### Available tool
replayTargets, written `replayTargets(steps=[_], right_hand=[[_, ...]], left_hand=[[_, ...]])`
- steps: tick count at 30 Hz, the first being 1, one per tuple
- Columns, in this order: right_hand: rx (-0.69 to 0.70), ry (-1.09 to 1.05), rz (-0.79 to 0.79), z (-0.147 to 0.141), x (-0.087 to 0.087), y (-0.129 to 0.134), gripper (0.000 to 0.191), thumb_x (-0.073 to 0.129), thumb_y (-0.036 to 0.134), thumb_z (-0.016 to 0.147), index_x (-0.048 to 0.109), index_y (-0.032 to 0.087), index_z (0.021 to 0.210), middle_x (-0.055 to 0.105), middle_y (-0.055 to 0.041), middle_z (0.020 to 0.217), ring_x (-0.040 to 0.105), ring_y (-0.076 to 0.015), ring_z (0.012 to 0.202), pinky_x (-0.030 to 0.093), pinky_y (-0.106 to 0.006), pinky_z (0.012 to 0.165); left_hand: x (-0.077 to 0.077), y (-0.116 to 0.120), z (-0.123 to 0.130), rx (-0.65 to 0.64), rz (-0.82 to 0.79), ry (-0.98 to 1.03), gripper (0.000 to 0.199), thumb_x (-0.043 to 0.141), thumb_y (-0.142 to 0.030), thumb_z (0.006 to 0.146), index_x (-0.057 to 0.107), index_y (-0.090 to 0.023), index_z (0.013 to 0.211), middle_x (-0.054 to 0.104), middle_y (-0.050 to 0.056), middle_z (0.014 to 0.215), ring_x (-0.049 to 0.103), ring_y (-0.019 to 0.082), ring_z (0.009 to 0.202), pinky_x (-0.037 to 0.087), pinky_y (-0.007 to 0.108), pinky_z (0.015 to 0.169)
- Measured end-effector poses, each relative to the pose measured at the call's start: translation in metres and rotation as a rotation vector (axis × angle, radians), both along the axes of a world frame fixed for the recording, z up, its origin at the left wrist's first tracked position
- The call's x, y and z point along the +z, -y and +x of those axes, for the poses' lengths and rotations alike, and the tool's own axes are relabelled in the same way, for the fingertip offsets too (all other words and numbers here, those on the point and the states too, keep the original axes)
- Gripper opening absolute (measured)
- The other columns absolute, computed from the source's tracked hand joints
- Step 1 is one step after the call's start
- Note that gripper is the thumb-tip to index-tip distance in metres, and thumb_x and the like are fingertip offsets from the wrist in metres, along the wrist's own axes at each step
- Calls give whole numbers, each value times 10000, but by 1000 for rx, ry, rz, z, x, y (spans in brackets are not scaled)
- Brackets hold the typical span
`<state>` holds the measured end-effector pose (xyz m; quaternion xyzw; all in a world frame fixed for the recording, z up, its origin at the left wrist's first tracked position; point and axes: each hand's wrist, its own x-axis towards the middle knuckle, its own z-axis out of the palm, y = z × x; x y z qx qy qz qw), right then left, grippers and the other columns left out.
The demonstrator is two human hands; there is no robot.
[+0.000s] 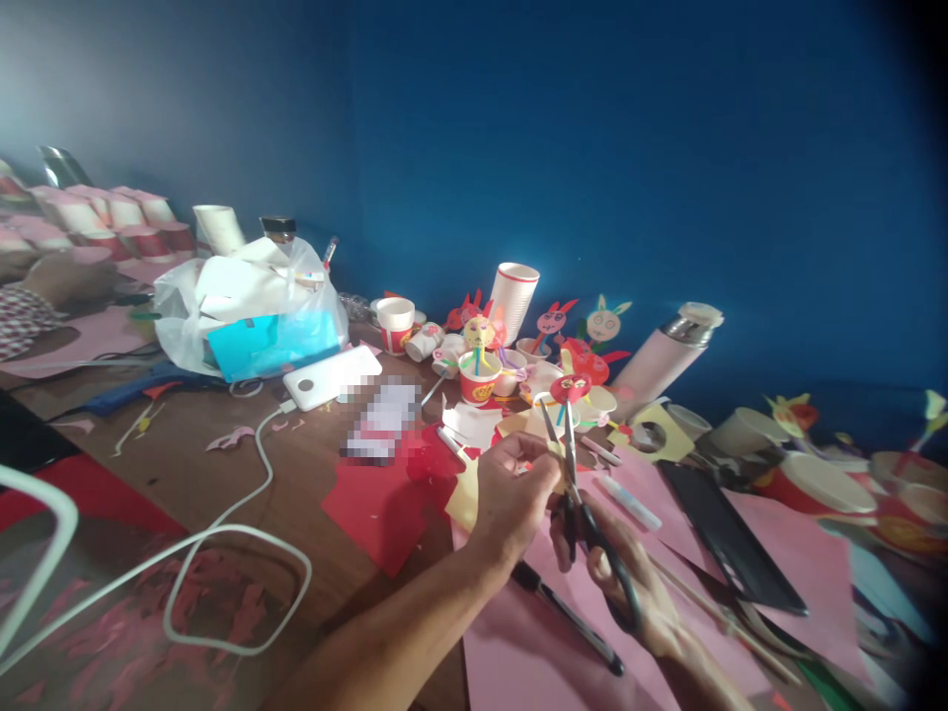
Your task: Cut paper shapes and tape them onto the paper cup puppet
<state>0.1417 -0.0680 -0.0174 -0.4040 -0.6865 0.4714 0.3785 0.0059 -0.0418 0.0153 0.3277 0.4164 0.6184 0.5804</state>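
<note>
My right hand (629, 573) is wrapped round the black handles of a pair of scissors (570, 459), whose silver blades point up and stand apart. Just left of the blades, my left hand (514, 494) is closed in a pinch, with a bit of pale yellow showing at its fingertips; the piece is mostly hidden. Below both hands lie pink paper sheets (533, 647) and a black pen (574, 617). Behind the scissors stands a white cup with a red paper figure (572, 387). A yellow paper piece (463, 499) lies beside my left wrist.
Decorated paper cups (480, 380) and a pink flask (659, 360) line the blue wall. A black phone (730, 538) lies right. Left are red paper (377, 513), a white power bank (333, 377) with its cable, a plastic bag (178, 316) and another person's hand (70, 281).
</note>
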Motion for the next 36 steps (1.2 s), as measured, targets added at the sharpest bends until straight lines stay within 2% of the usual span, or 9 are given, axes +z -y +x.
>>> replayTargets(steps=[10, 15, 36], right_hand=[[8, 25, -6, 0, 2, 0, 562, 459, 675, 748, 498, 203, 1051, 473, 15, 637, 418, -148, 571, 378, -260, 503], [-12, 29, 1, 0, 2, 0, 560, 462, 681, 741, 517, 201, 1025, 485, 14, 616, 438, -149, 558, 394, -260, 499], [-43, 22, -36, 1, 2, 0, 582, 509, 685, 702, 552, 188, 1001, 478, 25, 591, 434, -132, 524, 425, -251, 488]], left_hand=[[0, 0, 0, -28, -8, -1, 38, 535, -180, 639, 545, -151, 662, 526, -12, 599, 474, 92, 538, 401, 196, 497], [-1, -1, -1, -10, 11, -10, 40, 534, -171, 643, 556, -140, 654, 539, -1, 615, 489, 92, 576, 412, 191, 541], [-5, -2, 1, -37, -3, 40, 59, 529, -177, 635, 552, -142, 677, 515, -13, 583, 452, 73, 501, 398, 183, 481]])
